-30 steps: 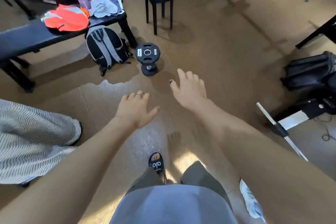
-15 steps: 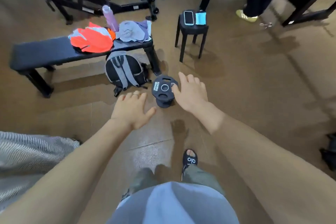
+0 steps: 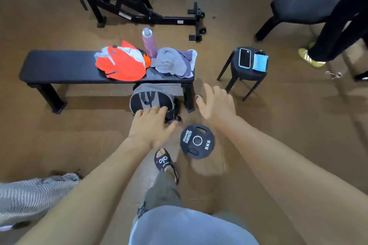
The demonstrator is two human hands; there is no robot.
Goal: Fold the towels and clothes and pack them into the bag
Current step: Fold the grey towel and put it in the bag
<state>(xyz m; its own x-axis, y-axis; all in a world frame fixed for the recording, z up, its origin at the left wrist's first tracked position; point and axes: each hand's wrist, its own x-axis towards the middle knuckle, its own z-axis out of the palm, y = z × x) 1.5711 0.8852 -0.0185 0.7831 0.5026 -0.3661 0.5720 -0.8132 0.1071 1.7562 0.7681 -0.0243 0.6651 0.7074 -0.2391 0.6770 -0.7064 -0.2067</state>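
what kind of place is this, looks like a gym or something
Most likely a gym or workout room. A padded flat bench stands on the floor, a weight plate marked 5KG lies nearby, and a black exercise machine frame stands behind the bench.

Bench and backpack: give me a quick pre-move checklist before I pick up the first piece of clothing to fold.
1. Hands free: left hand and right hand both open, holding nothing. Ok.
2. Clothes within view: orange garment and grey towel lie unfolded on the bench. Ok.
3. Bottle stands upright between the two piles, touching or nearly so; it could tip. Not ok.
4. Backpack sits on the floor under the bench; whether it is unzipped: cannot tell.
5. Footing: weight plate lies on the floor right beside the sandal. Not ok.
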